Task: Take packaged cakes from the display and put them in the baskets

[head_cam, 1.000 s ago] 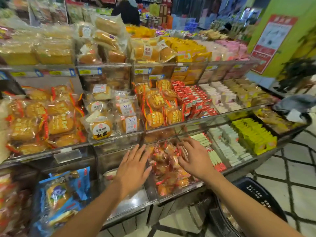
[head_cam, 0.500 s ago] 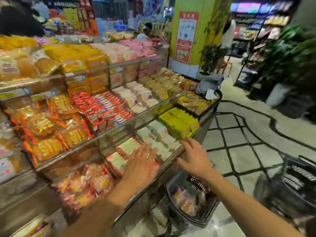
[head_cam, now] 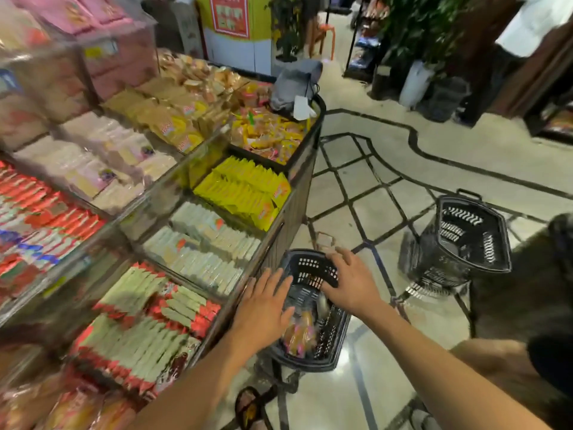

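Observation:
A black basket [head_cam: 333, 352] stands on the floor against the display's corner, with orange packaged cakes [head_cam: 300, 333] lying blurred inside it. My left hand [head_cam: 263, 308] hovers over the basket's left rim, fingers straight and spread, holding nothing. My right hand [head_cam: 348, 279] is above the basket's far end, fingers spread and slightly bent, also without anything in it. A second black basket [head_cam: 471, 240] stands further right on the floor with nothing visible inside. The tiered display [head_cam: 269, 237] holds yellow packs [head_cam: 245, 190], white-and-red packs [head_cam: 148, 324] and pale packs [head_cam: 201, 246].
A grey bag [head_cam: 294, 85] lies on the display's far corner. Potted plants [head_cam: 418, 32] and shelving stand across the tiled aisle. My sandalled foot [head_cam: 251, 408] is beside the display's base. A dark blurred shape [head_cam: 545, 305] fills the right edge.
The view has swung right and down from the display shelves to the floor. Both hands moved from over the display bins to above the near basket, where cakes now lie.

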`<action>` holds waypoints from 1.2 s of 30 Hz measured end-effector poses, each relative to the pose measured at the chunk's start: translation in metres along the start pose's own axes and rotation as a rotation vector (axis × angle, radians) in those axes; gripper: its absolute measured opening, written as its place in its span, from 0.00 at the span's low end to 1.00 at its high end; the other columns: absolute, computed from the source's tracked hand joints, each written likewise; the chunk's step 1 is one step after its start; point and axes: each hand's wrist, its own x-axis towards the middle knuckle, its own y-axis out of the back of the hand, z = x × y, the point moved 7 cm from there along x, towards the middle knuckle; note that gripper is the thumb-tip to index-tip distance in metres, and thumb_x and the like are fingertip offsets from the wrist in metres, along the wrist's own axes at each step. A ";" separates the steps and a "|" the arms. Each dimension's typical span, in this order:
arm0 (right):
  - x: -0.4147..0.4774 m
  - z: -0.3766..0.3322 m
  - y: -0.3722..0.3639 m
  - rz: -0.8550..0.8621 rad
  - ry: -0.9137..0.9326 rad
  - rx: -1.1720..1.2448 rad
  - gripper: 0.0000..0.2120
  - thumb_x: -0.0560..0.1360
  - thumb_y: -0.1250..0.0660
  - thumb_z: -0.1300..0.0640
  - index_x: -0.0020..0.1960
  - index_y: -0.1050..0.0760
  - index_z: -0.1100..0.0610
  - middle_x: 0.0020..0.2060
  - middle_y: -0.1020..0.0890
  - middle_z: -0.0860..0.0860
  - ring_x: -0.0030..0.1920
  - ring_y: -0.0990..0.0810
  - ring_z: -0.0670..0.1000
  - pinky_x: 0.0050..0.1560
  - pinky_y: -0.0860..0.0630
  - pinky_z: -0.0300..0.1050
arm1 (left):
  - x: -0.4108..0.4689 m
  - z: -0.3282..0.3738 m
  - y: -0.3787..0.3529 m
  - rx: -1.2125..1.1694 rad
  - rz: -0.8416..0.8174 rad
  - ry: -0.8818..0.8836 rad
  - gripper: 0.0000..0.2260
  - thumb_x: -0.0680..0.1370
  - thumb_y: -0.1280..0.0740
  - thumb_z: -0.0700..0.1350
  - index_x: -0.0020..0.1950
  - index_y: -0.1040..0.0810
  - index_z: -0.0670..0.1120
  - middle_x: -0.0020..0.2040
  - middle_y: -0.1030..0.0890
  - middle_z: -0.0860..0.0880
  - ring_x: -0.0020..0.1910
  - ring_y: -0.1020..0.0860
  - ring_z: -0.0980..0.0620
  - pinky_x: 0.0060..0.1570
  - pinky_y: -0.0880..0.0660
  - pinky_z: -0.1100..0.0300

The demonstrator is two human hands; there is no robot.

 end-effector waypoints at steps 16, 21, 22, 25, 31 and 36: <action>0.079 0.135 -0.269 -0.467 -0.331 0.234 0.29 0.72 0.32 0.44 0.69 0.31 0.55 0.62 0.26 0.55 0.62 0.25 0.60 0.60 0.25 0.53 | 0.114 -0.049 -0.243 -0.144 -0.283 0.153 0.30 0.79 0.43 0.60 0.81 0.35 0.51 0.79 0.31 0.46 0.79 0.35 0.42 0.74 0.32 0.42; 0.089 0.166 -0.398 -0.608 -0.392 0.357 0.27 0.76 0.29 0.48 0.71 0.31 0.57 0.63 0.26 0.58 0.65 0.27 0.61 0.63 0.29 0.51 | 0.124 -0.077 -0.345 -0.133 -0.255 0.280 0.31 0.79 0.45 0.59 0.82 0.37 0.51 0.82 0.36 0.45 0.82 0.41 0.42 0.78 0.39 0.40; 0.089 0.173 -0.425 -0.626 -0.420 0.379 0.27 0.75 0.29 0.48 0.69 0.29 0.57 0.61 0.24 0.59 0.63 0.26 0.60 0.60 0.29 0.50 | 0.124 -0.081 -0.365 -0.119 -0.245 0.281 0.31 0.79 0.44 0.58 0.81 0.35 0.50 0.81 0.35 0.45 0.81 0.40 0.42 0.77 0.38 0.39; 0.094 0.188 -0.493 -0.612 -0.534 0.475 0.21 0.70 0.29 0.47 0.60 0.24 0.55 0.53 0.19 0.52 0.58 0.20 0.55 0.52 0.28 0.43 | 0.126 -0.094 -0.423 -0.020 -0.240 0.249 0.31 0.80 0.35 0.58 0.81 0.34 0.48 0.82 0.38 0.45 0.83 0.44 0.42 0.78 0.42 0.37; 0.100 0.196 -0.581 -0.604 -0.791 0.572 0.16 0.72 0.24 0.56 0.49 0.32 0.53 0.43 0.24 0.50 0.46 0.24 0.50 0.48 0.29 0.38 | 0.119 -0.112 -0.475 0.076 -0.234 0.254 0.34 0.80 0.37 0.63 0.83 0.38 0.48 0.83 0.41 0.46 0.84 0.48 0.42 0.79 0.51 0.35; 0.093 0.201 -0.651 -0.531 -0.849 0.575 0.20 0.71 0.26 0.41 0.48 0.22 0.57 0.38 0.18 0.51 0.40 0.19 0.53 0.46 0.22 0.45 | 0.120 -0.116 -0.479 0.044 -0.130 0.257 0.31 0.80 0.35 0.60 0.80 0.33 0.50 0.83 0.39 0.48 0.84 0.47 0.44 0.79 0.50 0.35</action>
